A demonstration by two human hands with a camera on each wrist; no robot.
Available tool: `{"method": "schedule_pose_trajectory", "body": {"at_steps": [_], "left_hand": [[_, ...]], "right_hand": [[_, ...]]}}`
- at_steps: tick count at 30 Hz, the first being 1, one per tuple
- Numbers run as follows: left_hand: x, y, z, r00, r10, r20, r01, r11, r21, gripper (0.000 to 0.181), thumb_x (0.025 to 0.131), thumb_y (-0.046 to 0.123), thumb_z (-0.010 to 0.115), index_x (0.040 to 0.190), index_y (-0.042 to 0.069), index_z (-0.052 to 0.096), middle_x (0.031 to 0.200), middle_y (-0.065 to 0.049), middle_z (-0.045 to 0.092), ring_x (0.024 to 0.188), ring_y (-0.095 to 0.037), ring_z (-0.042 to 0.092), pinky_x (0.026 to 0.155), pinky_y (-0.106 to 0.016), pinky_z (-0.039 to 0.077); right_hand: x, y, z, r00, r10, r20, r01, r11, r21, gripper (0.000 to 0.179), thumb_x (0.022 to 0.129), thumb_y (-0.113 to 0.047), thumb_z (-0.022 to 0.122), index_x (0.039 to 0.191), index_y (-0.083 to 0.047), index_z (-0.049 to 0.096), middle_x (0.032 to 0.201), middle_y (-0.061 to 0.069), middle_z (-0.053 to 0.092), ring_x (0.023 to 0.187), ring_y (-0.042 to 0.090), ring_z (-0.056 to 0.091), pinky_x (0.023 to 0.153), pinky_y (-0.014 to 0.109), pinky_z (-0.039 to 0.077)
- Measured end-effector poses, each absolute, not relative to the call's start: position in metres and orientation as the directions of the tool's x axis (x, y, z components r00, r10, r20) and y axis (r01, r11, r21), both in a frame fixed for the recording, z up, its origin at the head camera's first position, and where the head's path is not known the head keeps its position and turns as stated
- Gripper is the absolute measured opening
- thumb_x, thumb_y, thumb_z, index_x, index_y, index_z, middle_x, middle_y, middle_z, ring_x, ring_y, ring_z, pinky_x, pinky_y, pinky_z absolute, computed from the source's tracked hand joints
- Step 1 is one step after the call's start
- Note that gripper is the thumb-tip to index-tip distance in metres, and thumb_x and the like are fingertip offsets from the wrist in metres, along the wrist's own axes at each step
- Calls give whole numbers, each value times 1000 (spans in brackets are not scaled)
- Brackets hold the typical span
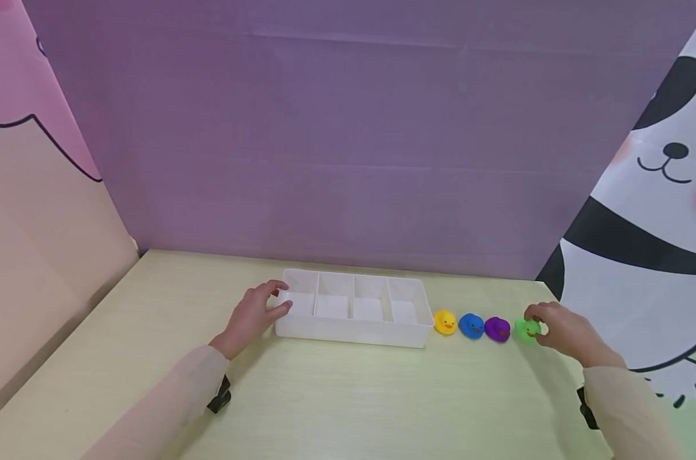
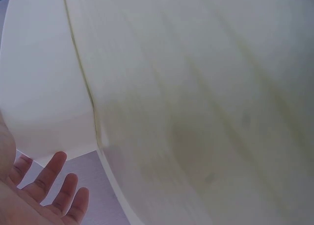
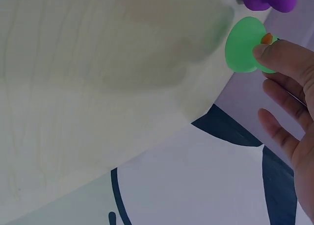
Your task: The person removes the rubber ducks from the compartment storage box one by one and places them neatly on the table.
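A white plastic tray [image 1: 350, 331] with several compartments in a row stands on the table; nothing lies in them. My left hand [image 1: 260, 311] is at its left end, thumb by the front corner and fingers toward the back. In the left wrist view the fingers [image 2: 46, 176] are loosely extended beside the tray [image 2: 44, 87]; firm contact cannot be told. At the right, my right hand [image 1: 566, 329] pinches a green rubber duck [image 1: 526, 329] between thumb and fingers. In the right wrist view, the thumb lies across the green duck's head [image 3: 243, 46].
Between the tray and the green duck, a yellow duck [image 1: 445, 322], a blue duck [image 1: 471, 326] and a purple duck [image 1: 497, 329] form a row. A purple backdrop [image 1: 348, 140] rises behind the pale wooden table [image 1: 348, 402]. Printed side panels [image 1: 664, 255] stand at both sides.
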State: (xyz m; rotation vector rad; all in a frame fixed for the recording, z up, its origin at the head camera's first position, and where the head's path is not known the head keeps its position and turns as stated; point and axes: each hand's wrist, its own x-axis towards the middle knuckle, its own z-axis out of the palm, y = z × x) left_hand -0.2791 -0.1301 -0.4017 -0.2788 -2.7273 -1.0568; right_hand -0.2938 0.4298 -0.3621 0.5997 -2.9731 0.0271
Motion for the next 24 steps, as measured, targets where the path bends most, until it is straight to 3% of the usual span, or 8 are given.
{"method": "schedule_pose_trajectory", "body": {"at_steps": [24], "left_hand": [[-280, -130, -404, -962, 85, 261, 236, 744, 625, 38, 86, 32, 61, 119, 16, 55, 111, -8, 60, 102, -30, 50, 78, -43, 43]], "right_hand": [[-296, 427, -375, -933, -349, 90, -351, 936, -9, 34, 64, -2, 78, 94, -9, 63, 91, 11, 63, 85, 31, 57, 66, 48, 51]]}}
